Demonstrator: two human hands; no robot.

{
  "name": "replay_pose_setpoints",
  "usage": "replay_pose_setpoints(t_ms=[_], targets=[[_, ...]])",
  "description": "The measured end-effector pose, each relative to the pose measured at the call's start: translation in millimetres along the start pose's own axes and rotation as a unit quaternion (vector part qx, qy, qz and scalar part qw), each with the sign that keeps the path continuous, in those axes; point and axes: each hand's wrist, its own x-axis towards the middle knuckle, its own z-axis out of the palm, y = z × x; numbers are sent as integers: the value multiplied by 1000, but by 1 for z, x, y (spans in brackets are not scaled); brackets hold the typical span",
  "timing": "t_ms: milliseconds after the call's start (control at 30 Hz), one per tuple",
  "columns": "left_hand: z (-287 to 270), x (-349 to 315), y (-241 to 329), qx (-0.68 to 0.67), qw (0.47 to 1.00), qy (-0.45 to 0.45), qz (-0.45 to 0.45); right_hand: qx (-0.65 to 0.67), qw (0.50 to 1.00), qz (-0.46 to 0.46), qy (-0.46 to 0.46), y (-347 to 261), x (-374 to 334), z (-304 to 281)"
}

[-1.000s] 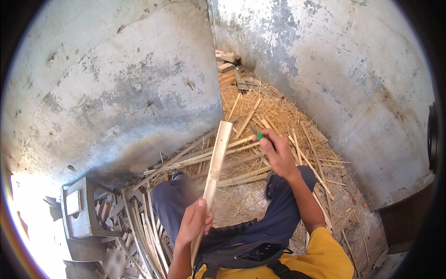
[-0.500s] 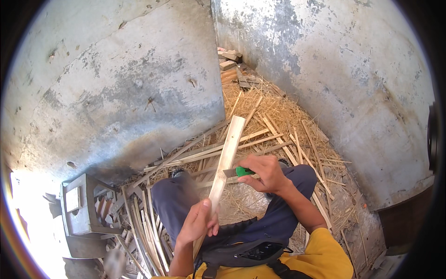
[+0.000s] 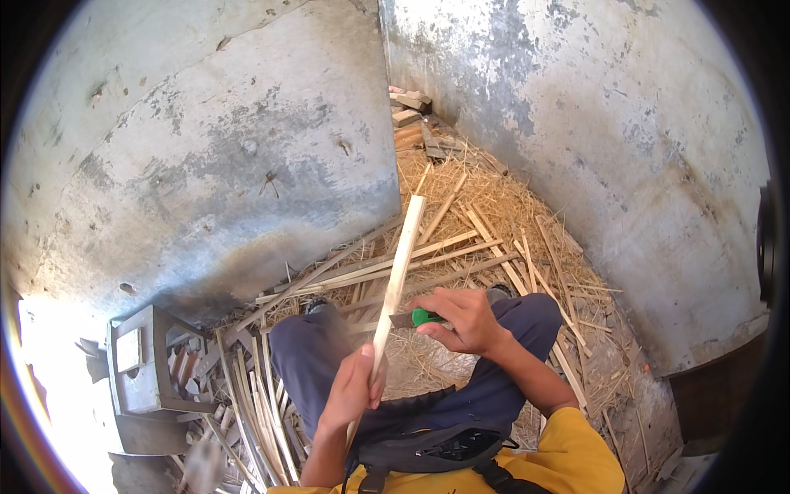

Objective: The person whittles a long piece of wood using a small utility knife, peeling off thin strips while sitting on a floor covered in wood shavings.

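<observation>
A pale wooden strip slants up and away from my lap, its far end above the sticks on the floor. My left hand grips its lower part, the thumb along the edge. In my right hand is a knife with a green handle, its flat blade pointing left. The blade tip meets the strip's right edge a little above my left hand. Fingers of the right hand wrap the handle and hide much of it.
Loose wooden sticks and straw cover the floor ahead. More sticks lie left of my knee, beside a grey box-like frame. Worn walls meet in front. A dark waist bag rests on my lap.
The strip has turned about its length and now shows a narrower side. My right hand and the knife have moved slightly down and left, nearer my left hand.
</observation>
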Motion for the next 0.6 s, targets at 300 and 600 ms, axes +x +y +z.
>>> replay_pose_setpoints(t_ms=[300, 600], targets=[[10, -3, -3, 85, 994, 69, 10, -64, 998, 2, 21, -7, 1, 0], [14, -3, -16, 113, 989, 88, 40, -136, 990, -26, 31, -13, 8, -8]])
